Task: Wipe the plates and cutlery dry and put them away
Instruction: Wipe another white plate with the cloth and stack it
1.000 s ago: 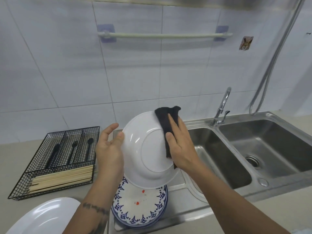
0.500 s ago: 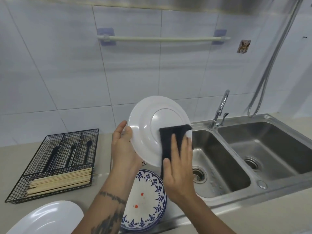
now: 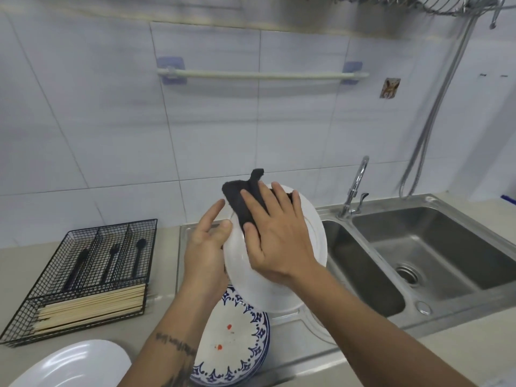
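I hold a white plate (image 3: 279,289) tilted on edge above the drainboard. My left hand (image 3: 206,247) grips its left rim. My right hand (image 3: 276,238) lies flat on the plate and presses a black cloth (image 3: 245,199) against its upper part. Under the plate sits a stack of blue-patterned plates (image 3: 237,347) with red specks on the top one. Another white plate (image 3: 69,364) lies at the bottom left on the counter. A black wire cutlery basket (image 3: 55,275) holds dark-handled cutlery (image 3: 111,261) and wooden chopsticks (image 3: 92,308).
A steel double sink (image 3: 432,258) with a tap (image 3: 354,188) is on the right, with a hose (image 3: 435,113) hanging down the tiled wall. A towel rail (image 3: 262,75) is fixed to the wall. A wire rack (image 3: 446,4) hangs at the top right.
My right hand with the cloth slid from the plate's lower part up to its top. The plate tipped and dropped lower. My view tilted upward, showing the rack.
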`<state>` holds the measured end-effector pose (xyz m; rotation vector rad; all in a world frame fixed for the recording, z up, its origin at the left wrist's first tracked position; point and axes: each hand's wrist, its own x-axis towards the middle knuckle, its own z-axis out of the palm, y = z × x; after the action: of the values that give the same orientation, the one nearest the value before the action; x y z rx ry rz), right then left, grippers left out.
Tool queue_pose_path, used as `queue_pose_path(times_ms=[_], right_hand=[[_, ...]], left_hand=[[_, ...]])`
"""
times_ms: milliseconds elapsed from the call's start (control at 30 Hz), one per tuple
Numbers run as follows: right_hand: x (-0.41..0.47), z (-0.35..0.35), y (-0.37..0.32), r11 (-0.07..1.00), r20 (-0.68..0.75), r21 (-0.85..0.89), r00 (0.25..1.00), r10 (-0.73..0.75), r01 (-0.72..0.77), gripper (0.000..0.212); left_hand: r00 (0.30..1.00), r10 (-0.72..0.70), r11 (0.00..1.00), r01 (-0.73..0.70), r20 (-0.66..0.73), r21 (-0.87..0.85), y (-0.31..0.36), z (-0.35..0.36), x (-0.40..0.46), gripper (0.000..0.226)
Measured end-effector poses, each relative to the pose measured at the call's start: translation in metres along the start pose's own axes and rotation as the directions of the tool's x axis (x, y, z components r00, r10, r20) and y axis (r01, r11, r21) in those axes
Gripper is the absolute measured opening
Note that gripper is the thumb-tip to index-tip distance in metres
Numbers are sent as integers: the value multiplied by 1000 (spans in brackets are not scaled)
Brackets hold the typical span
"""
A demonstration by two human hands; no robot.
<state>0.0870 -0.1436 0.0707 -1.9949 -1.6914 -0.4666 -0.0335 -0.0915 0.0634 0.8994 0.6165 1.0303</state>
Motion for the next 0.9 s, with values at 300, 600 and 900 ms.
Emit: queue_pose_path(times_ms=[300, 600, 900], right_hand=[[-19, 13, -16, 987, 31, 106, 992, -125, 122, 66], [-18, 14, 43, 857, 36, 463, 971, 237, -226, 59], [-91, 38, 25, 778, 26, 544, 934, 358, -313, 63]], left_hand=[[997, -20, 1000, 18, -73, -23, 8, -6, 4, 38], [976, 61, 998, -56, -207, 29, 8, -25, 3, 29], [962, -66, 984, 19, -265, -178, 0, -29, 14, 22]])
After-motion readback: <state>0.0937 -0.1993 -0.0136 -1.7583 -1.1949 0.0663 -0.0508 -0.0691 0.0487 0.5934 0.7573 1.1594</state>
